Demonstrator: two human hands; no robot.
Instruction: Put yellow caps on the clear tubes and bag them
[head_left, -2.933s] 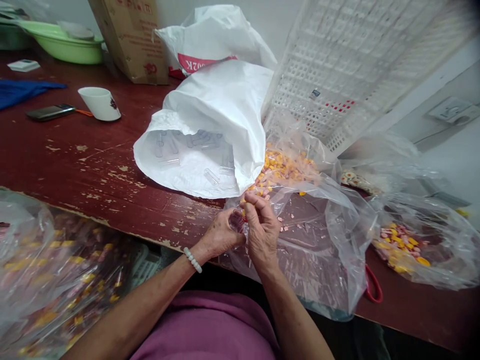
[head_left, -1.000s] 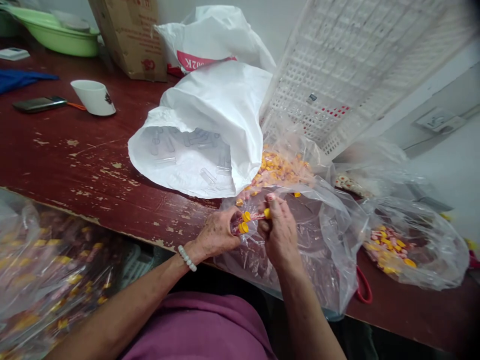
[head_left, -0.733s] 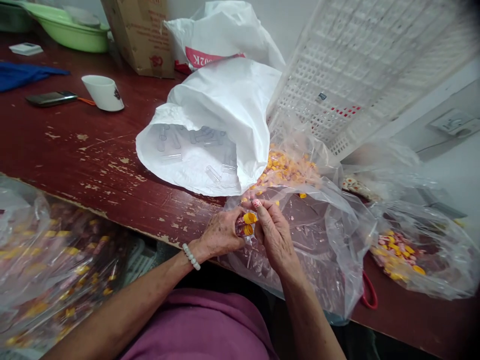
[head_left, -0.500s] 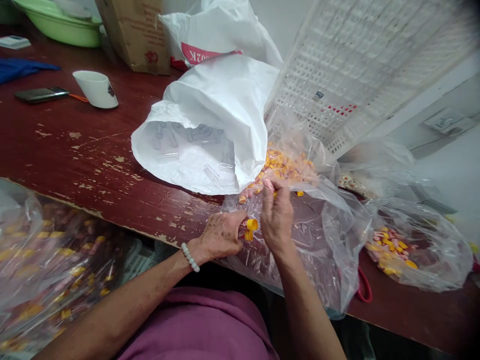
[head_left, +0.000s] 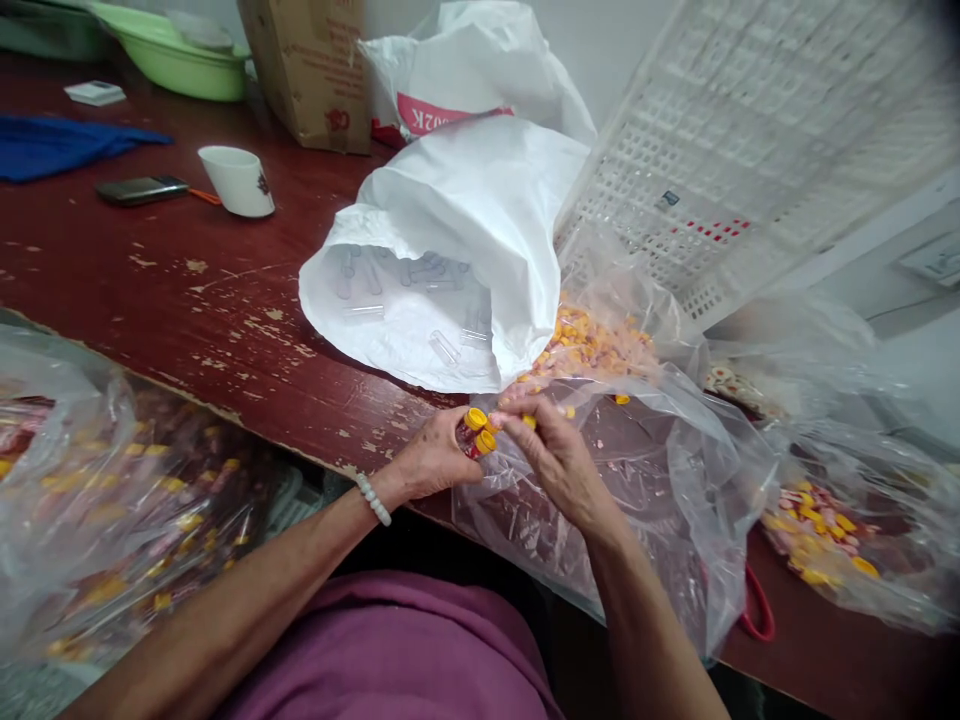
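Note:
My left hand (head_left: 435, 455), with a pale bead bracelet at the wrist, is closed around small tubes with yellow caps (head_left: 475, 419). Their ends face up and to the right. Close beside it, my right hand (head_left: 559, 455) pinches a small pink piece with a yellow cap (head_left: 529, 421), partly hidden by the fingers. The pink end sits right by the tubes; whether it touches them I cannot tell. Behind the hands, a white sack (head_left: 427, 350) lies with its mouth towards me, clear plastic tubes (head_left: 444, 347) inside. Yellow-capped pink pieces (head_left: 592, 345) lie heaped in a clear bag (head_left: 637, 480).
Lower left, a clear bag holds many yellow-capped tubes (head_left: 135, 510). Another clear bag (head_left: 900, 550) with yellow and pink pieces is at right. A white plastic basket (head_left: 720, 150) leans behind. On the red table (head_left: 172, 300) stand a cup (head_left: 238, 182), a phone (head_left: 142, 190) and a carton (head_left: 311, 80).
My right hand has come from the heap of yellow-capped pieces down to the tubes in my left hand, bringing a pink piece. The whole view has shifted slightly, scenery sliding right.

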